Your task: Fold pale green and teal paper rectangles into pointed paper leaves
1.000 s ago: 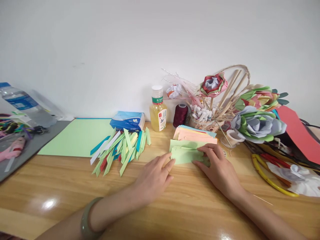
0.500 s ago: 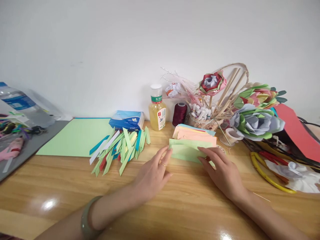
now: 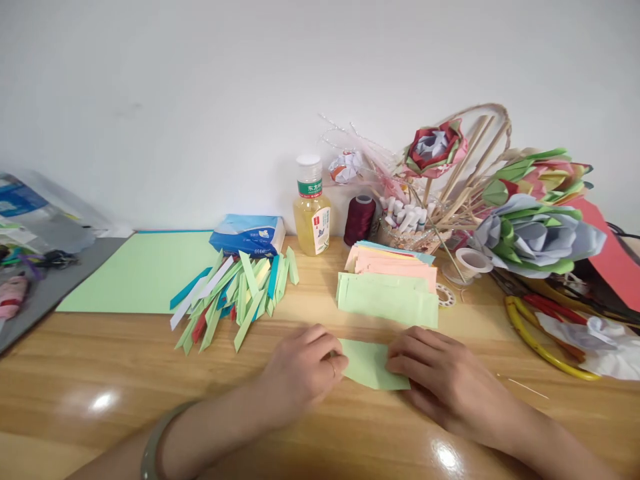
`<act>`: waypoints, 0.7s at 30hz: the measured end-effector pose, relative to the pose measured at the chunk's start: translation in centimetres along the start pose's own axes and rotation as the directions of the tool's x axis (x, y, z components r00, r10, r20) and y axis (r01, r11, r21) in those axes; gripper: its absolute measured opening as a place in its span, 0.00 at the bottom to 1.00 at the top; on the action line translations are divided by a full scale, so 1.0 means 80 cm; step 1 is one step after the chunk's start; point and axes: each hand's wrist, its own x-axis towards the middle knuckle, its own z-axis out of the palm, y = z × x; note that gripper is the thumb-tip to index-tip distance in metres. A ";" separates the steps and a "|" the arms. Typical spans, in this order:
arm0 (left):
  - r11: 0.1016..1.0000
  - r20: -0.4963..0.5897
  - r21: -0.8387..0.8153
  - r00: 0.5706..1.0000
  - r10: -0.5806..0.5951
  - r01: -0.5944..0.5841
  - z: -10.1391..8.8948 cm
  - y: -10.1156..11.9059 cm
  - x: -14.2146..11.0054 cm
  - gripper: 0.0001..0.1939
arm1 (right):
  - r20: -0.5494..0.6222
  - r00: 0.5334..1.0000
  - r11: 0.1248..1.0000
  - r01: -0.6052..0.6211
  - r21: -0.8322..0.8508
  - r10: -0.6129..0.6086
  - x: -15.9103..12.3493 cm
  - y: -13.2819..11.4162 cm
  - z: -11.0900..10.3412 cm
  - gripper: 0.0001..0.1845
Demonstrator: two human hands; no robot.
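Note:
A small green sheet of paper (image 3: 373, 363) lies low over the table between my two hands. My left hand (image 3: 307, 367) is closed on its left end, thumb side hidden beneath the fingers. At the right end, the bent fingers of my right hand (image 3: 435, 373) grip the same paper. Just beyond it, a stack of green paper pieces (image 3: 387, 297) lies in front of a stack of pink and other coloured pieces (image 3: 393, 261). To the left, a loose heap of folded paper strips (image 3: 240, 293) in green, blue, white and red rests on the wood.
Behind stand a tissue pack (image 3: 249, 235), a bottle of yellow liquid (image 3: 313, 213) and a maroon thread spool (image 3: 359, 220). Paper flowers (image 3: 540, 233) and yellow-handled scissors (image 3: 545, 353) are at the right. A large green sheet (image 3: 130, 280) lies left, beside a grey mat (image 3: 100, 257).
Both hands have come nearer to me, carrying a green paper away from the front of the stack. The camera view has shifted slightly.

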 end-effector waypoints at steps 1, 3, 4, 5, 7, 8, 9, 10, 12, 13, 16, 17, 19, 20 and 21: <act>0.998 0.009 -0.047 1.000 -0.030 0.030 -0.001 0.001 0.000 0.09 | 0.026 0.999 1.000 -0.027 0.015 0.027 0.000 -0.002 -0.002 0.10; 0.985 0.007 -0.143 0.995 -0.096 0.096 0.000 0.004 -0.001 0.08 | 0.043 0.996 0.995 -0.081 0.062 0.079 0.000 -0.003 -0.003 0.11; 0.974 0.000 -0.184 0.991 -0.135 0.133 0.001 0.005 -0.001 0.07 | 0.045 0.993 0.989 -0.115 0.093 0.111 -0.001 -0.003 -0.003 0.12; 0.961 -0.004 -0.217 0.984 -0.177 0.172 0.002 0.006 -0.001 0.07 | 0.045 0.988 0.980 -0.154 0.128 0.149 -0.001 -0.003 -0.002 0.12; 0.932 -0.010 -0.261 0.965 -0.261 0.249 0.005 0.009 -0.001 0.05 | 0.051 0.971 0.950 -0.238 0.200 0.232 -0.002 -0.001 0.001 0.11; 0.918 -0.012 -0.274 0.954 -0.300 0.286 0.006 0.011 -0.002 0.05 | 0.055 0.961 0.933 -0.277 0.230 0.271 -0.002 -0.001 0.002 0.11; 0.905 -0.011 -0.282 0.942 -0.336 0.319 0.007 0.012 -0.002 0.05 | 0.059 0.951 0.916 -0.309 0.254 0.304 -0.003 0.000 0.004 0.10; 0.893 -0.008 -0.285 0.930 -0.367 0.349 0.008 0.013 -0.003 0.05 | 0.065 0.940 0.901 -0.339 0.271 0.334 -0.004 0.000 0.005 0.10; 0.868 0.007 -0.278 0.905 -0.426 0.411 0.008 0.015 -0.003 0.07 | 0.069 0.917 0.874 -0.395 0.284 0.392 -0.005 0.001 0.007 0.09; 0.854 0.023 -0.269 0.890 -0.456 0.445 0.007 0.016 -0.003 0.08 | 0.060 0.903 0.861 -0.424 0.281 0.425 -0.005 0.001 0.009 0.09; 0.804 0.086 -0.237 0.836 -0.542 0.546 0.005 0.018 0.000 0.08 | 0.015 0.850 0.819 -0.512 0.260 0.527 -0.006 0.000 0.015 0.05; 0.790 0.106 -0.227 0.821 -0.561 0.569 0.004 0.019 0.001 0.07 | 0.001 0.834 0.806 -0.534 0.256 0.552 -0.006 0.000 0.018 0.04; 0.775 0.135 -0.209 0.802 -0.581 0.597 0.004 0.020 0.003 0.05 | -0.020 0.810 0.786 -0.563 0.256 0.587 -0.007 -0.001 0.024 0.02; 0.774 0.143 -0.204 0.800 -0.583 0.600 0.004 0.020 0.004 0.05 | -0.024 0.802 0.778 -0.572 0.260 0.597 -0.008 -0.002 0.026 0.02; 0.777 0.144 -0.200 0.802 -0.580 0.597 0.005 0.020 0.004 0.05 | -0.024 0.797 0.772 -0.577 0.265 0.604 -0.008 -0.003 0.028 0.02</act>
